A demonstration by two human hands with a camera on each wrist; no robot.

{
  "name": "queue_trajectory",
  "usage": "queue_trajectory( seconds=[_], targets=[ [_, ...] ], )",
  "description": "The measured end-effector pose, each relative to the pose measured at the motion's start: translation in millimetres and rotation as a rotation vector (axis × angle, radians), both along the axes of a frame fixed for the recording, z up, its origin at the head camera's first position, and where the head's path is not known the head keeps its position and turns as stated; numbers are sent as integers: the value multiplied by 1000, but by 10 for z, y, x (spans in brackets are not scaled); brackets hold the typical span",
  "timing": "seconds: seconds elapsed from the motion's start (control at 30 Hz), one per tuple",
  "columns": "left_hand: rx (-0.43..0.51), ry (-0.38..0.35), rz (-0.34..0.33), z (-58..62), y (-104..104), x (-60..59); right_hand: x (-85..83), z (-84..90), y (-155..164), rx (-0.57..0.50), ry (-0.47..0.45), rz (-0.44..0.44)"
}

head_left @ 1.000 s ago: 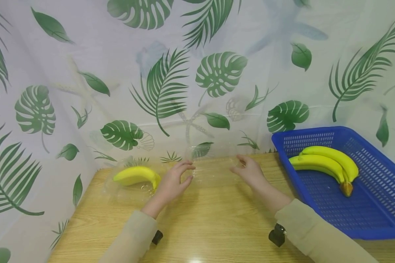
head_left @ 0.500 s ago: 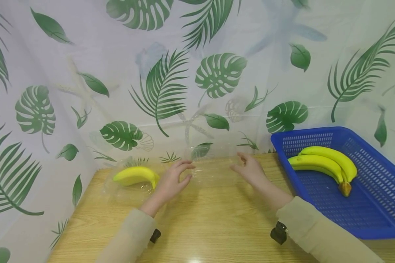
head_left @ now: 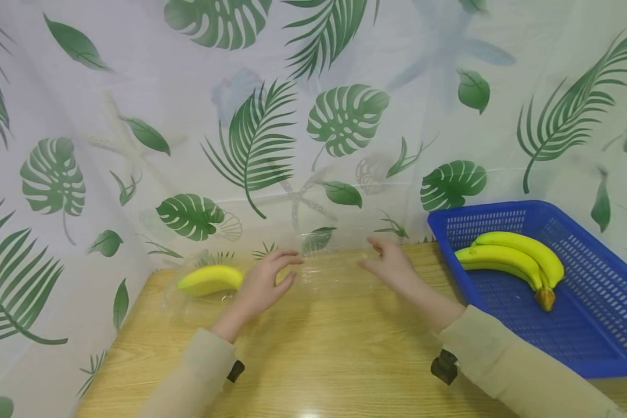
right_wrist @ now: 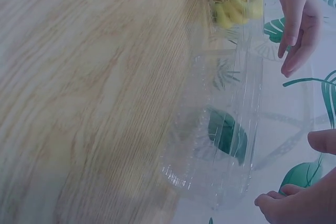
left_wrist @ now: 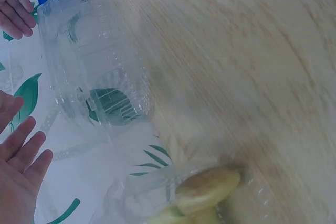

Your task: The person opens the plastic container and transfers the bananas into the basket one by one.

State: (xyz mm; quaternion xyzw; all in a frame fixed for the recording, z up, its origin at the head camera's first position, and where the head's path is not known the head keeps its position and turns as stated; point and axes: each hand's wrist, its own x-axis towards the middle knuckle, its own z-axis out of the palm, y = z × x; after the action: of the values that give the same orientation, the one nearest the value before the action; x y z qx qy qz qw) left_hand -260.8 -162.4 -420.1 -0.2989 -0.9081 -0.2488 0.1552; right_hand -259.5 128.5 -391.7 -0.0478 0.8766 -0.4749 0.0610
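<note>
An unfilled clear plastic container (head_left: 334, 274) with its lid raised stands on the wooden table, between both hands. My left hand (head_left: 263, 281) hovers at its left side, fingers extended and loosely spread, holding nothing. On the other side is my right hand (head_left: 394, 268), relaxed with thumb and fingers apart, also holding nothing. Both wrist views show a gap between the hands and the container (right_wrist: 181, 145). To the left lies a second clear container with yellow bananas (head_left: 209, 280) inside, partly hidden behind my left hand in the head view.
A blue plastic basket (head_left: 580, 367) stands at the right side of the wooden table (head_left: 319, 360). A bunch of bananas (head_left: 517, 261) lies in it. Behind the table hangs a white cloth (head_left: 313, 52) printed with green leaves.
Both hands have shifted slightly to the left. The left hand now overlaps the stem end of the banana in the head view. The containers and basket have stayed put.
</note>
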Motion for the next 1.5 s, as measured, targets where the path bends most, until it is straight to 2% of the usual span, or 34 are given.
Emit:
queue_trajectory(
  seconds=[0.2, 0.47, 0.73, 0.97, 1.5],
  targets=[
    [-58, 42, 3, 103, -59, 21, 42, 44, -80, 15, 23, 9],
    [-50, 42, 33, 181, -190, 43, 87, 88, -212, 12, 45, 59],
    [-42, 16, 81, 199, -362, 61, 91, 94, -363, -73, 19, 106],
    [-24, 6, 119, 229, -513, 105, 118, 120, -490, -153, -28, 108],
    [3, -6, 186, 203, -805, 175, 158, 107, -677, -196, -21, 163]
  ],
)
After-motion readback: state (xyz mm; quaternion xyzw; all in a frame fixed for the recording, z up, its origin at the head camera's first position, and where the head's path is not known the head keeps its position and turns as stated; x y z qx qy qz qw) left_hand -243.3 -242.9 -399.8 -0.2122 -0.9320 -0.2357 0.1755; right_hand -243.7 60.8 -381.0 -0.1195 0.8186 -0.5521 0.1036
